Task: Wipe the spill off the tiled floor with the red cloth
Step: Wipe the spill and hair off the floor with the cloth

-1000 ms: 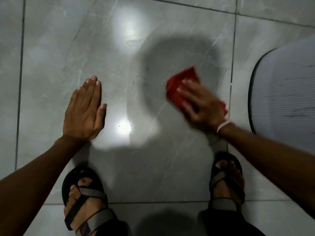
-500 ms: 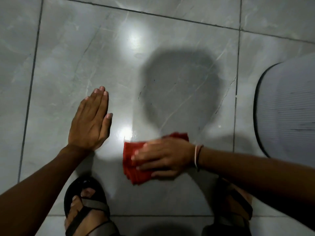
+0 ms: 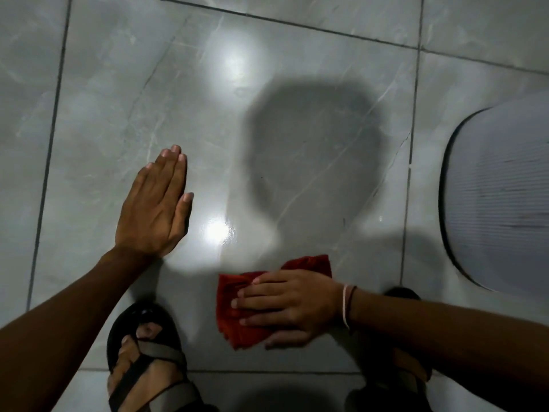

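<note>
Hands both flat with straight fingers: left hand (image 3: 154, 203) palm-down on the tiled floor (image 3: 104, 99), grey ribbed mat (image 3: 499, 197) at the floor's right edge, right hand (image 3: 292, 304) pressing the red cloth (image 3: 246, 337) down just ahead of the sandals (image 3: 148, 361), thin bands (image 3: 347, 304) on its wrist.

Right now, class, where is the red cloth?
Head view: the red cloth lies low and centre on the tiled floor, pressed flat under the right hand, just right of the left sandal.

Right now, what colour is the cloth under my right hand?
The cloth is red, clearest in the head view.
</note>
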Demonstrator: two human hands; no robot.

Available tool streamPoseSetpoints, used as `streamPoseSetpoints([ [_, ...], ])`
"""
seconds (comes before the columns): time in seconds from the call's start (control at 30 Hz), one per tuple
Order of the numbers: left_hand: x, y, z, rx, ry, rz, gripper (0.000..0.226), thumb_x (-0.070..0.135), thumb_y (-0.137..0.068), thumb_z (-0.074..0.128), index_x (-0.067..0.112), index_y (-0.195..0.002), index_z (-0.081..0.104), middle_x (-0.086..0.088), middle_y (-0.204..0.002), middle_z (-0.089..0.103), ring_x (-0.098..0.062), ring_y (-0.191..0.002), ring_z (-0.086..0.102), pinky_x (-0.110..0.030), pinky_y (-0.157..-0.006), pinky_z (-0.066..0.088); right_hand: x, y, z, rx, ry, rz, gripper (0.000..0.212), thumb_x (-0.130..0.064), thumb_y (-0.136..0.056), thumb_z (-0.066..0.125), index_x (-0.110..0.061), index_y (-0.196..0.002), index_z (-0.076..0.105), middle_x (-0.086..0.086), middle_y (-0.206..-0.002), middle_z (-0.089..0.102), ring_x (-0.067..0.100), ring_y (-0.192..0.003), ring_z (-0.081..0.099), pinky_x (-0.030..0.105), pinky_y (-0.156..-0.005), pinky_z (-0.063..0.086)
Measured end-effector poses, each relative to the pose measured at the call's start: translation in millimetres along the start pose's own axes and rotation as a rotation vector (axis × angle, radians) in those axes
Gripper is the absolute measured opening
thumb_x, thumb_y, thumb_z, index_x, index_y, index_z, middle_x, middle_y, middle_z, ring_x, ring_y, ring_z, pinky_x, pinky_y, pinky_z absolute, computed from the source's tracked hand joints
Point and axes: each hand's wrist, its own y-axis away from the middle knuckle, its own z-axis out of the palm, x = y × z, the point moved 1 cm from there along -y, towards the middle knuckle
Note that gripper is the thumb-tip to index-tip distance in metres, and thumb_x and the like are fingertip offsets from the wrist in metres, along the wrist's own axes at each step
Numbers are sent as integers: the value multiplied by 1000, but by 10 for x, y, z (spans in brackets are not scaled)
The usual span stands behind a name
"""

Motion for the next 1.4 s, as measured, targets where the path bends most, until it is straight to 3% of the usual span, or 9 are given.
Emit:
streamPoseSetpoints([
  [0.1,6,-17,-13,-17,2,-7,62,27,-110,33,0,-164,25,-16,-173,23,-29,-162,21,-41,-132,15,311,-4,-138,51,42,-38,43,-34,-99,71,-11,-135,68,15,-150,61,29,-142,56,45,-121,44],
  [0.37,-17,-19,12,-12,8,-14,61,27,-109,34,1,-164,27,-15,-173,24,-28,-161,22,-43,-131,18,1713,40,-1335,664,167,1051,57,-51,-103,52,-18,-149,55,12,-163,46,30,-153,39,49,-131,29],
  [0.57,-24,9,29,6,-8,7,61,27,-110,32,0,-164,27,-16,-173,24,-29,-161,23,-46,-131,21,-7,110,-126,145,2,208,50,-43,-98,69,-15,-140,65,12,-154,57,29,-147,51,50,-119,44],
  [0.67,-19,2,28,21,-4,12,61,26,-109,34,-1,-163,27,-17,-172,25,-30,-161,24,-47,-131,22,36,91,-14,2,-3,-79,44,-34,-101,68,-13,-139,65,12,-154,58,26,-146,52,44,-122,42],
  [0.77,-7,-4,23,17,-6,12,61,26,-109,34,-1,-164,27,-17,-172,25,-30,-161,24,-45,-131,19,694,-168,-378,165,187,53,43,-28,-96,74,-14,-137,68,15,-150,61,31,-143,55,47,-123,42],
  [0.9,-6,0,6,-6,9,-3,61,27,-109,32,-1,-164,27,-16,-173,24,-29,-161,23,-44,-131,18,1679,-624,-1153,522,306,639,44,-39,-103,60,-18,-141,64,15,-155,55,33,-146,50,51,-122,43],
  [1.0,-12,-5,16,-11,5,-1,61,27,-110,32,0,-164,27,-16,-173,24,-29,-161,23,-44,-131,19,1858,-680,-1304,520,311,873,51,-43,-106,53,-19,-151,52,16,-164,44,35,-153,39,54,-127,35],
  [1.23,-30,0,23,-9,11,12,62,28,-110,32,0,-164,24,-17,-173,23,-30,-161,22,-50,-130,25,-38,54,-76,116,106,264,52,-32,-104,60,-18,-153,51,14,-165,42,30,-156,36,50,-126,35],
  [1.4,-13,2,5,-21,21,4,62,29,-110,30,0,-164,24,-17,-173,23,-31,-161,21,-49,-130,23,496,117,-275,12,152,-43,47,-28,-102,64,-14,-146,58,16,-158,51,30,-152,43,47,-125,39],
])
